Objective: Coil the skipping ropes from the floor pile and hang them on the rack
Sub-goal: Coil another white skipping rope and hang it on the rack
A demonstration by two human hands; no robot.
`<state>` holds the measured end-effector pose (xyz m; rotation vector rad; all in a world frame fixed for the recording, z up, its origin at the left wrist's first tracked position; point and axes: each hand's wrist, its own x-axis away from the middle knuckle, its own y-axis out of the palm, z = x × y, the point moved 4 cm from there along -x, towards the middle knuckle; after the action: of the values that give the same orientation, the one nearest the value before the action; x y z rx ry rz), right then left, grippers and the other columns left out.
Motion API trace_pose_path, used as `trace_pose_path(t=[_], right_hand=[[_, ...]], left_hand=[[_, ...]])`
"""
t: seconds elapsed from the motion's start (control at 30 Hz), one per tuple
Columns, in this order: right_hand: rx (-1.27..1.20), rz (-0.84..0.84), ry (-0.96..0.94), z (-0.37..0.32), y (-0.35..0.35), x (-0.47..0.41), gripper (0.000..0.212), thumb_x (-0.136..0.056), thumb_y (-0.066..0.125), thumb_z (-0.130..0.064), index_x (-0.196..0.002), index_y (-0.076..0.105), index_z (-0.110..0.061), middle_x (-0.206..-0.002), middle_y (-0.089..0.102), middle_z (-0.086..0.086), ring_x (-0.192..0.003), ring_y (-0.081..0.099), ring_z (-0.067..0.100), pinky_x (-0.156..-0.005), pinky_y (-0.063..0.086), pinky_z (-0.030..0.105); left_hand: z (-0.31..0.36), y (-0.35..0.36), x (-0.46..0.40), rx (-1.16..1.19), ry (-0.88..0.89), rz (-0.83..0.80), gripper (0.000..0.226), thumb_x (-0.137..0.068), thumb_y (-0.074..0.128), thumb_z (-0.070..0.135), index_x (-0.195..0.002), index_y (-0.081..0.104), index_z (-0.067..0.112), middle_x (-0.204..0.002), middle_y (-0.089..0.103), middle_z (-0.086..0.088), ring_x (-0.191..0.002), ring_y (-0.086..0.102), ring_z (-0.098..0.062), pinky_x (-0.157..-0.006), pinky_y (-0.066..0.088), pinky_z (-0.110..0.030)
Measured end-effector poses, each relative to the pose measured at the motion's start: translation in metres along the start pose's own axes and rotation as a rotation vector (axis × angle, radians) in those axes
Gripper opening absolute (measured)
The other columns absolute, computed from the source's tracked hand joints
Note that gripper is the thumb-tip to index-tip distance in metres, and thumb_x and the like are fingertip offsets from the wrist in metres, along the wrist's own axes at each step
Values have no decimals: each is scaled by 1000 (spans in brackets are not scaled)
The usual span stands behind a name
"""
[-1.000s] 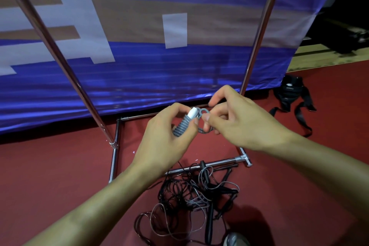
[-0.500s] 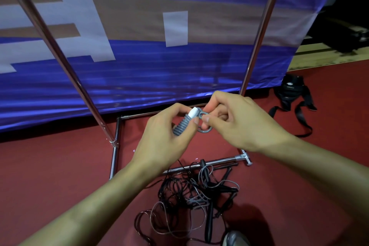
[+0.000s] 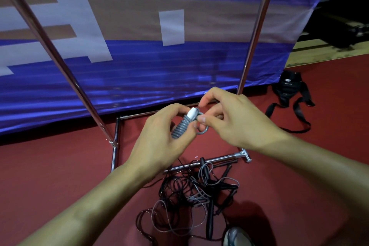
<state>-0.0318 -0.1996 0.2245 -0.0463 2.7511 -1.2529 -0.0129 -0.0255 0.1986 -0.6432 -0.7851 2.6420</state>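
the left hand [image 3: 159,142] grips a grey ribbed skipping-rope handle with a white cap [image 3: 182,125], while the right hand [image 3: 235,120] pinches its grey cord loop [image 3: 202,130] beside the cap. since a second ago the loop has been drawn smaller and tighter, so this coil seems nearly secured. both wrists stay raised, palms facing. the tangled pile of black and grey ropes [image 3: 191,195] lies below, against the chrome rack [image 3: 257,26].

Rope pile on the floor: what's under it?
The rope pile lies on the red floor. Its far edge overlaps the rack's base bar. Whether anything else is buried inside the tangle cannot be seen; a shoe toe sits beside it.
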Motion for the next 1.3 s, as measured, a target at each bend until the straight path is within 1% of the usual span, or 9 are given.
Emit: trace_pose_path(t=[0.1,0.27,0.43,0.6,0.7,0.9,1.03,1.2,1.3], right_hand=[[21,-11,-61,-3,3,0,15,-95,70,-25,-105,59,-27,-75,76,-18,-71,66,3,-71,50,28],[10,-37,-70,-2,2,-1,7,-96,69,-24,-101,65,-26,-76,76,-17,-76,66,0,-69,45,20],[28,-48,-129,-4,3,-1,10,-95,71,-24,-93,61,-22,-73,75,-18,-65,62,5,-61,40,16],[1,-28,-145,-6,-3,-4,11,-95,72,-24,-91,62,-20,-71,74,-21,-58,60,5,-59,41,15],[-2,-38,-144,-6,-4,-5,11,-95,72,-24,-92,63,-19,-70,74,-20,-59,61,3,-59,41,14],[-56,-69,-175,-9,-2,-9,11,-97,70,-27,-99,61,-21,-74,75,-15,-64,63,11,-61,45,19],[-59,-60,-201,-14,-6,-11,10,-98,68,-27,-104,62,-22,-75,75,-16,-61,60,9,-59,42,17],[9,-76,-179,-13,-5,-16,8,-97,69,-30,-101,65,-24,-71,74,-19,-66,62,0,-63,39,9],[28,-97,-183,-9,-1,-18,12,-96,70,-30,-96,62,-21,-71,74,-16,-65,61,6,-62,39,13]], left_hand=[[-1,-2,-1,-49,-1,-10,18,-87,64,43,-102,67,34,-92,71,18,-72,66,-9,-62,57,-43],[3,-4,-2,-70,7,-23,12,-88,66,39,-98,64,33,-75,66,20,-66,63,-3,-60,53,-33],[6,-5,-2,-103,1,-45,17,-87,63,44,-98,63,32,-69,65,20,-62,62,-1,-58,50,-29],[6,-9,-4,-40,18,-49,15,-91,60,47,-98,62,34,-78,70,23,-65,65,-1,-60,55,-33],[6,-11,-4,-12,2,-65,3,-97,63,33,-99,63,31,-81,73,22,-65,69,-4,-62,59,-39],[2,-12,-5,154,-137,-55,7,-102,60,29,-97,64,25,-78,76,4,-65,75,-16,-56,61,-52],[6,-13,-7,296,-218,-36,10,-102,59,25,-96,62,18,-78,76,2,-66,76,-20,-53,63,-48],[2,-7,-6,395,-321,-54,10,-102,60,23,-98,62,14,-86,76,0,-73,78,-25,-67,64,-56],[-2,-5,-6,307,-276,-75,8,-103,59,23,-101,62,16,-88,79,2,-75,78,-19,-72,64,-51]])
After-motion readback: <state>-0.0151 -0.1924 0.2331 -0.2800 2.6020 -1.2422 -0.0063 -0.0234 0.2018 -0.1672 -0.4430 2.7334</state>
